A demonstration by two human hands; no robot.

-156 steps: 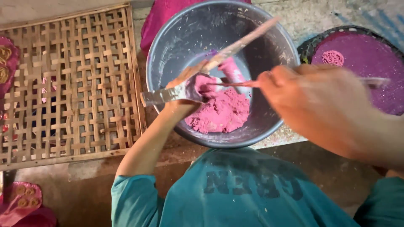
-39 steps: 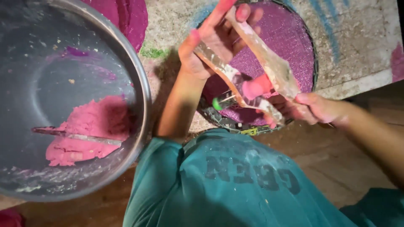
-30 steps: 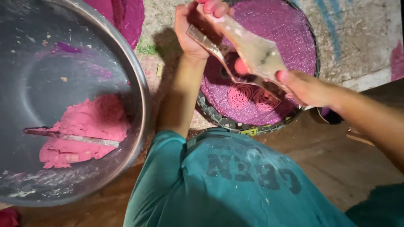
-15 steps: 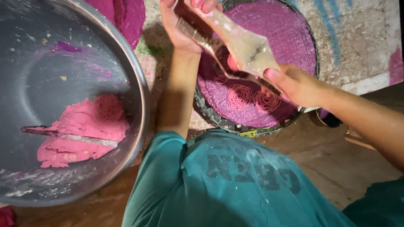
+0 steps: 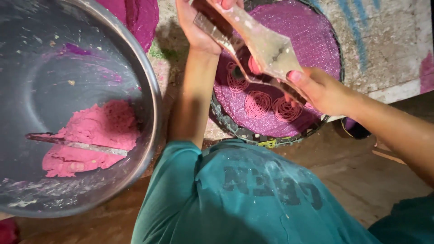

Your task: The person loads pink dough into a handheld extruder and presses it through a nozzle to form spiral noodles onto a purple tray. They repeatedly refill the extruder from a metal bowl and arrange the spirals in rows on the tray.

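A long wooden press [image 5: 257, 43], dusty and smeared with pink, is held slantwise above a round woven tray [image 5: 325, 40] covered in a purple sheet. The left hand [image 5: 199, 27] is closed around the press's upper end at the top edge of the view, and the right hand [image 5: 318, 90] grips its lower handles, thumb pressed on the wood. Both hands are clamped on the press, with a plug of pink dough [image 5: 254, 65] showing between its two arms.

Directly under the press, on the purple sheet, lie several coiled spirals of thin pink noodle [image 5: 257, 103], set close together near the tray's near edge; one sits to the left by the left forearm, the others beside the right hand.

Left of the tray, and just beside it, stands a large metal bowl [image 5: 149, 90]. In its bottom is a lump of pink dough [image 5: 97, 135] with a flat metal blade [image 5: 77, 143] lying across it, its handle end pointing away from the tray. Beyond the bowl, left of the tray, a piece of magenta cloth [image 5: 140, 13] shows. Near the viewer, below tray and bowl, the person's teal shirt [image 5: 253, 194] fills the foreground, and the tray rests on a rough pale floor [image 5: 384, 49] streaked with blue.
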